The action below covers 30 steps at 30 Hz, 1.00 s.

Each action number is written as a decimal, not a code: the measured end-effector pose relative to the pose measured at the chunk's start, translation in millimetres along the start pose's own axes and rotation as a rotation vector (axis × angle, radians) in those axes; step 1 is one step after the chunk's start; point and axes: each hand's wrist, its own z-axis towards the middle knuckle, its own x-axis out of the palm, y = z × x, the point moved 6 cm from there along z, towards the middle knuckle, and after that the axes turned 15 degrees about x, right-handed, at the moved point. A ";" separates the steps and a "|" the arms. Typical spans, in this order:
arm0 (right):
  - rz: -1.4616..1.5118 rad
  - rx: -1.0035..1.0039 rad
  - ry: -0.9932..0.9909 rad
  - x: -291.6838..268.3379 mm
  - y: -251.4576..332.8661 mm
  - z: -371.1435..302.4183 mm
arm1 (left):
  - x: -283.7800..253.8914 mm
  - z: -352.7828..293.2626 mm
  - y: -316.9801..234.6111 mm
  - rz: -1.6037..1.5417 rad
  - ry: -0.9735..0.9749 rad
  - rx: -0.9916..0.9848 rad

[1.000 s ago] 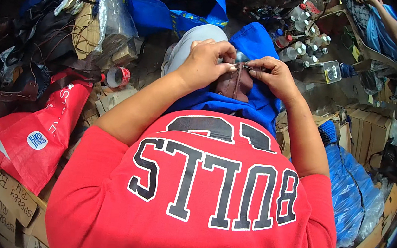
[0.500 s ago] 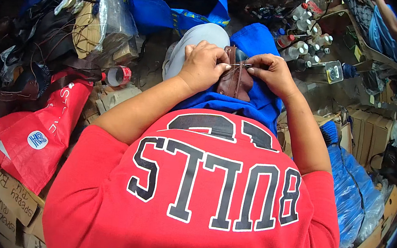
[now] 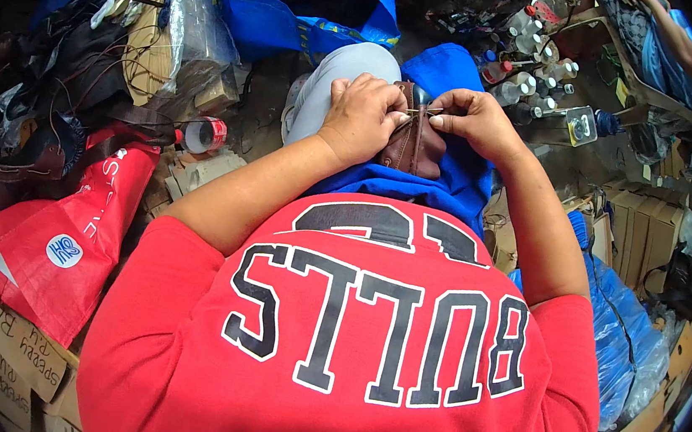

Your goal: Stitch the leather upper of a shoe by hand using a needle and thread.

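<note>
A brown leather shoe (image 3: 427, 153) with a stitched seam and eyelets rests on my lap, over blue cloth (image 3: 462, 72). At its upper left side, my left hand (image 3: 362, 119) is closed, thumb and forefinger pinching a thin pale strand (image 3: 411, 111). Across the seam, my right hand (image 3: 475, 127) pinches a thin needle-like piece (image 3: 436, 109) between thumb and forefinger. Both fingertips are close to the leather, with a small gap between the hands. The far ends of the thin pieces are too small to make out.
Several capped bottles (image 3: 521, 87) stand at the far right. A blue bag (image 3: 310, 35) gapes open ahead. On the left lie a red bag (image 3: 66, 229), a bottle with a red label (image 3: 205, 135) and a brown shoe (image 3: 35, 162). Cardboard (image 3: 643, 235) and blue plastic (image 3: 612, 337) sit right.
My hands stay at the seam; the right has shifted slightly right, and its thin piece now points up toward the left hand. The shoe has tilted slightly.
</note>
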 end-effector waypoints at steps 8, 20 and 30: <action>-0.107 0.040 0.058 0.4 13.5 8.5 | 1.7 11.0 -4.4 -0.060 0.013 0.126; -0.042 -0.004 0.053 -2.5 11.7 7.1 | -21.3 15.6 4.3 -0.188 -0.129 0.208; -0.927 -0.319 -0.225 11.9 47.9 -24.0 | -32.2 20.8 -30.6 0.150 0.243 0.242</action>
